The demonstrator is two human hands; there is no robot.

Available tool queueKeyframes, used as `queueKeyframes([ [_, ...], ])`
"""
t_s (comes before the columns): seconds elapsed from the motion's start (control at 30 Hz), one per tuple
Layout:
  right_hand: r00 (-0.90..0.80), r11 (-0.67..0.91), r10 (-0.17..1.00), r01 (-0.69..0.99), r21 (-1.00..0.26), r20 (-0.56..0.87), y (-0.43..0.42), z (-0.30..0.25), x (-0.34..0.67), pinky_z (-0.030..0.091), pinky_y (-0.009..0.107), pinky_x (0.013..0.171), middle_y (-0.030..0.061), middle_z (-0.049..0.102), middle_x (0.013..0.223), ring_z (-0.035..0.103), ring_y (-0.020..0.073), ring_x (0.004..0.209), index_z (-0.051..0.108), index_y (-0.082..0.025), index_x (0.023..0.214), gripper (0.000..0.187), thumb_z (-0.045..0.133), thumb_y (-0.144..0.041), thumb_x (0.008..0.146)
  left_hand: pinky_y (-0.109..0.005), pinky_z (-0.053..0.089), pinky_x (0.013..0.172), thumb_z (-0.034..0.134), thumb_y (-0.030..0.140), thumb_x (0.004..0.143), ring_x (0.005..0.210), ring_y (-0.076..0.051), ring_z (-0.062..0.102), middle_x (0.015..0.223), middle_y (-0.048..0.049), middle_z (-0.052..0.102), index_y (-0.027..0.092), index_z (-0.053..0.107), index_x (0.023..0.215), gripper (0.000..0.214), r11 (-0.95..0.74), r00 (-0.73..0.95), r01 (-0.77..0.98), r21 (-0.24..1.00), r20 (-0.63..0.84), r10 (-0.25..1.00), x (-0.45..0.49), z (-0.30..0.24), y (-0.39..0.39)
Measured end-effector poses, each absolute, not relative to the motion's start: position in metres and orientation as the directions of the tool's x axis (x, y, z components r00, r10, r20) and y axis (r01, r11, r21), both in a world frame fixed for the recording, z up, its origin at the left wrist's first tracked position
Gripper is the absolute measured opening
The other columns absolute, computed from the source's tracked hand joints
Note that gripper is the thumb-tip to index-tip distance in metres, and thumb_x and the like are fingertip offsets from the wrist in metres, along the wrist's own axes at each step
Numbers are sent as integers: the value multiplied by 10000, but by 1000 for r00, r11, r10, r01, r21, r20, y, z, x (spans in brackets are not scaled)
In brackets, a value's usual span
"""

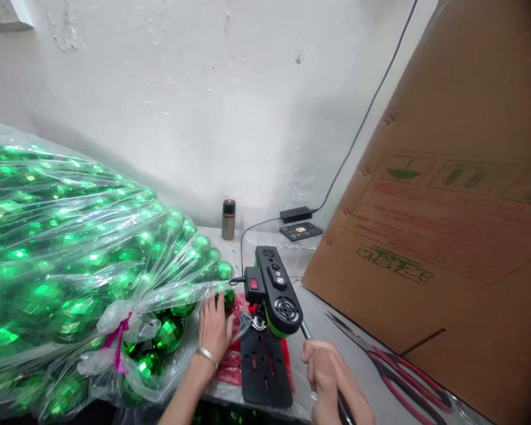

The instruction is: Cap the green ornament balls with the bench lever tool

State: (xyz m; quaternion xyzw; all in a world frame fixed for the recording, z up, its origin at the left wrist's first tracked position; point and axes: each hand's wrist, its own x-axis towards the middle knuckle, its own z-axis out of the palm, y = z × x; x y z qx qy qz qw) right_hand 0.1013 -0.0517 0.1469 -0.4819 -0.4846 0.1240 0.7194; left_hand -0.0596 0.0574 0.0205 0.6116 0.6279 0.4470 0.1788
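My left hand, a metal bangle on its wrist, lies flat with fingers stretched over a clear plastic bag and red material beside a small black and green machine. The machine stands on a black slotted base plate and has a red switch on its side. My right hand is closed round the machine's lever handle at the lower right. A big clear plastic bag of shiny green faceted balls, tied with a purple ribbon, fills the left side.
A large cardboard box leans at the right. Scissors with red and black handles lie before it. A small dark canister, a black power adapter with its cable and a flat black device sit by the white wall.
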Motion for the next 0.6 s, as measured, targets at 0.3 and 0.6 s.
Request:
queueKeyframes([
  [0.3, 417, 554, 646, 321, -768, 639, -47, 142, 113, 348, 299, 558, -18, 518, 722, 443, 129, 586, 570, -230, 783, 399, 519, -333, 1165, -498, 628, 1004, 817, 617, 805, 1111, -373, 802, 1153, -152, 833, 204, 712, 1244, 611, 4, -216, 354, 935, 77, 973, -69, 49, 70],
  [0.6, 335, 598, 618, 387, -702, 711, -38, 173, 119, 445, 245, 594, -46, 523, 655, 512, 109, 594, 541, -230, 725, 430, 520, -248, 1154, -458, 654, 1074, 777, 689, 894, 1282, -326, 775, 1343, -125, 822, 233, 739, 1308, 617, 178, -135, -609, 773, -322, 937, -24, 35, -16],
])
